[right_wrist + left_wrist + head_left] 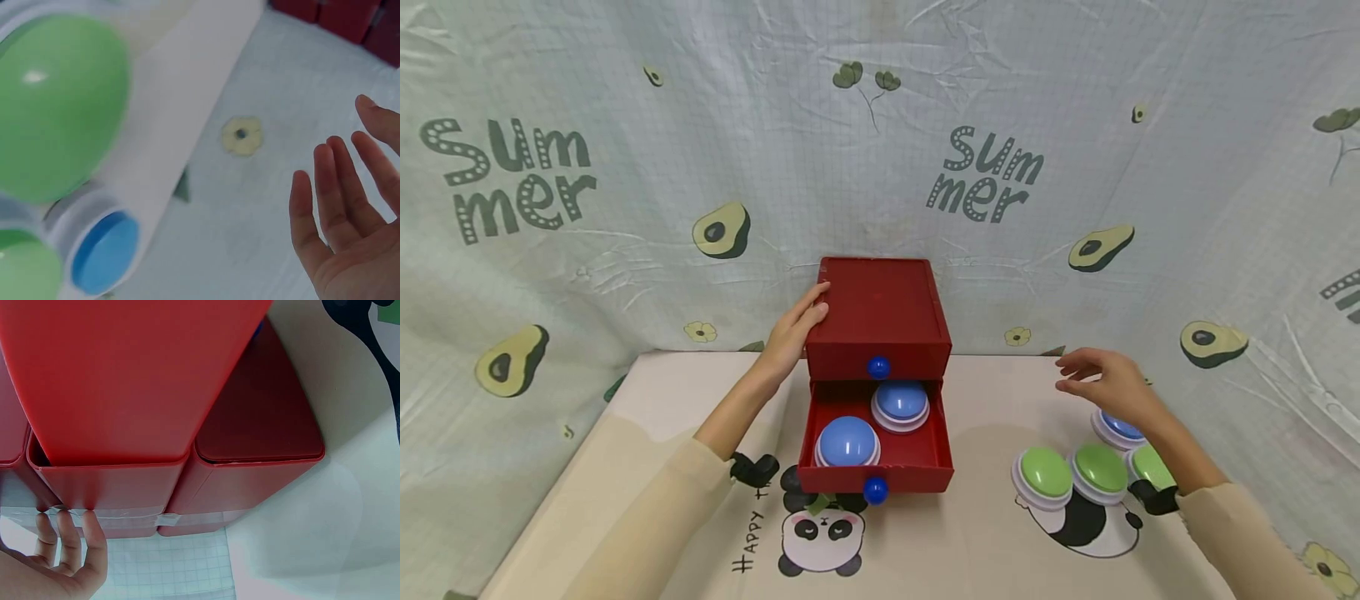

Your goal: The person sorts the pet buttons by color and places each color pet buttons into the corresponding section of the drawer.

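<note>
A red cabinet (pixel 880 304) stands at the back of the table, its lower drawer (pixel 917 478) pulled out. Inside the drawer are two blue buttons with white rims, one at front left (pixel 847 441), the other at back right (pixel 902 401). My left hand (pixel 785 337) rests against the cabinet's upper left side; in the left wrist view its fingertips (pixel 90 519) touch the red side wall. My right hand (pixel 1105 383) hovers at the right above another blue button (pixel 1122 424), fingers loosely bent and holding nothing. The right wrist view also shows that hand (pixel 356 219) empty.
Several green buttons lie on the table at the right, among them one on the left (pixel 1047 472) and one in the middle (pixel 1100 468). A printed cloth (pixel 880 167) hangs behind the table. A panda print (pixel 822 537) marks the tabletop in front of the drawer.
</note>
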{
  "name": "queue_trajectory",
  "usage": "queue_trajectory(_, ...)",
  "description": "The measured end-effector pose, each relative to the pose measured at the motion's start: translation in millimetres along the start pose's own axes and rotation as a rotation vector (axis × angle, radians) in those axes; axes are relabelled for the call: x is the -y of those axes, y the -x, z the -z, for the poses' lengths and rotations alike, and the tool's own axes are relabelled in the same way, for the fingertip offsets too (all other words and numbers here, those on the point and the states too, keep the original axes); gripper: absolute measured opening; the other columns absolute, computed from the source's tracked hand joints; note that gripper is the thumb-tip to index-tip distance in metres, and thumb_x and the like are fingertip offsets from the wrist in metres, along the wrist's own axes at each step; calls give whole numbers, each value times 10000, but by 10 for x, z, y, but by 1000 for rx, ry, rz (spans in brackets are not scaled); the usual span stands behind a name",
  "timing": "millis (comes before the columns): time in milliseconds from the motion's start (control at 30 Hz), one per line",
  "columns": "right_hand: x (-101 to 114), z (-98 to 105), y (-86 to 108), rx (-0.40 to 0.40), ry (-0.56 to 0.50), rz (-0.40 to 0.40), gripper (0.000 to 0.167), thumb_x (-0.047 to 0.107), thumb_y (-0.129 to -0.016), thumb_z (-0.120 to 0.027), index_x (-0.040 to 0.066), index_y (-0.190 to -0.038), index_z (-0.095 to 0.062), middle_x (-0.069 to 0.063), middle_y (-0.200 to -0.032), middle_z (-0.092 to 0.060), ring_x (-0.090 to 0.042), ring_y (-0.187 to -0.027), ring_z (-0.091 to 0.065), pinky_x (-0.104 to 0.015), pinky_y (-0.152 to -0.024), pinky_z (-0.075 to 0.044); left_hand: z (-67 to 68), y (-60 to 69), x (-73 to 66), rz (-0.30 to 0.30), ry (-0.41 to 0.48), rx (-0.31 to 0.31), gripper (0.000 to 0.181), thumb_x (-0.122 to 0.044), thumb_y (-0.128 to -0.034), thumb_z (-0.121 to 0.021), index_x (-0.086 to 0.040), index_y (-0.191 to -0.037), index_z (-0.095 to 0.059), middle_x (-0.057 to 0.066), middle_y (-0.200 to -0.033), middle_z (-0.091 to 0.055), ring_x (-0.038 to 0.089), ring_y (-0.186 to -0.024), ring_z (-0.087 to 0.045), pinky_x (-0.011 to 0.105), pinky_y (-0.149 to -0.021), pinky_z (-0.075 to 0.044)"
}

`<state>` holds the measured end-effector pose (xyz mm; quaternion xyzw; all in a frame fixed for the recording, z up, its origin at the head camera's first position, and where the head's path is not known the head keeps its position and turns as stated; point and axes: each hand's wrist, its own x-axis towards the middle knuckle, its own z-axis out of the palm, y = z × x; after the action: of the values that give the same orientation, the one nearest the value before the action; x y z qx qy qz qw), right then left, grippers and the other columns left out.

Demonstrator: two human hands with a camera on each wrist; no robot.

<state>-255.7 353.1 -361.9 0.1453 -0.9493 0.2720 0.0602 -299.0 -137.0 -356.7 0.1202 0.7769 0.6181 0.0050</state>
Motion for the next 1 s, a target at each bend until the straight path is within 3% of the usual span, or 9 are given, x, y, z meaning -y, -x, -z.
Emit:
queue_trajectory(100, -235, 5, 25, 7, 37, -20, 351, 206, -902, -802, 13, -1182, -715, -184, -1102, -740, -324, -993, -718, -254, -773, -557, 2, 4, 2, 4, 4, -6, 562, -475, -1071, -424, -387, -1616, -325, 72, -1679, -315, 381, -1412, -451, 557, -1059, -482)
queue_trajectory(267, -538, 33, 108, 58, 91, -71, 416, 193, -884, -811, -28, -1213, -685, -265, -1167, -700, -444, -1078, -667, -540, -890, -571, -7, 2, -1, 9, 3, -10, 560, -487, -1068, -431, -398, -1611, -332, 66, -1682, -311, 381, -1410, -453, 565, -1062, -482)
queue_trajectory(367, -654, 64, 155, 101, 111, -114, 453, 189, -877, -810, -51, -1235, -669, -311, -1219, -669, -508, -1130, -621, -635, -927, -531, -8, -1, -7, 5, -5, -6, 562, -486, -1068, -428, -396, -1614, -328, 70, -1680, -313, 381, -1400, -463, 533, -1040, -500)
queue_trajectory(600, -826, 111, 227, 189, 119, -199, 427, 152, -852, -784, -69, -1203, -681, -331, -1216, -665, -530, -1125, -600, -636, -917, -535, -9, 8, -19, 1, 0, -11, 560, -487, -1067, -430, -393, -1611, -335, 66, -1679, -318, 380, -1405, -464, 569, -1056, -485)
queue_trajectory(767, -925, 108, 275, 187, 132, -198, 350, 139, -831, -797, -37, -1124, -722, -315, -1170, -682, -509, -1082, -622, -610, -880, -556, -18, 7, -17, 0, -9, -16, 564, -498, -1062, -440, -397, -1608, -343, 56, -1687, -308, 370, -1441, -430, 602, -1105, -442)
queue_trajectory(1000, -991, 111, 270, 203, 147, -211, 338, 122, -814, -808, -14, -1114, -737, -385, -1239, -621, -578, -1114, -582, -635, -872, -544, -10, 9, -10, 3, -6, -20, 558, -496, -1063, -436, -399, -1605, -346, 61, -1675, -327, 371, -1410, -458, 579, -1065, -474)
